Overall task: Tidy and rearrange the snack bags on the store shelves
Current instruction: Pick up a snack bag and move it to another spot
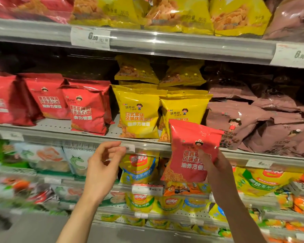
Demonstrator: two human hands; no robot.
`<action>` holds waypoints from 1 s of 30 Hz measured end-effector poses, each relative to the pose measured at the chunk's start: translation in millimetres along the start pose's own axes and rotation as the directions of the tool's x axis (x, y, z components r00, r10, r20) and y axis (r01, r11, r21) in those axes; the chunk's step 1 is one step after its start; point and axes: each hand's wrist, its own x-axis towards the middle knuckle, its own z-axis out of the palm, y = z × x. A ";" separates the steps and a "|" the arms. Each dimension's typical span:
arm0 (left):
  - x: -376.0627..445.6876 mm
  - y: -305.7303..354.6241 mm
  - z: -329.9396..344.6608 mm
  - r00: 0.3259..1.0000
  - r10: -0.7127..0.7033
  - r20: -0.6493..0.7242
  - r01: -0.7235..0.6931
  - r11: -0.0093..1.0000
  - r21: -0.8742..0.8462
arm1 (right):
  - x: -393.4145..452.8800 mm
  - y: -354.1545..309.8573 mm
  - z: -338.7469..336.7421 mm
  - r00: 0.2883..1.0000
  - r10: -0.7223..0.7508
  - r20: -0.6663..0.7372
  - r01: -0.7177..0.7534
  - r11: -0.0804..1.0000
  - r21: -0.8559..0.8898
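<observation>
My right hand (216, 171) grips a red snack bag (191, 148) by its lower right side and holds it upright in front of the middle shelf's edge (77, 137), below the yellow bags (139, 113). My left hand (104, 165) is raised to the left of that bag, fingers loosely curled with nothing in them. On the middle shelf stand red bags (88, 109) at the left, yellow bags in the centre and brown bags (249, 120) at the right.
The top shelf (147, 41) carries red, yellow and brown bags, with price tags (90, 38) on its rail. Lower shelves hold yellow corn-snack pouches (139, 167), green-and-white bags (47, 158) and orange packs. Grey floor lies at the lower left.
</observation>
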 end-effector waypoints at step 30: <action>63.7 -19.0 -319.0 0.996 0.023 0.083 -0.020 0.999 -0.037 | -133.5 9.9 288.6 0.993 0.006 -0.117 -0.001 0.999 0.041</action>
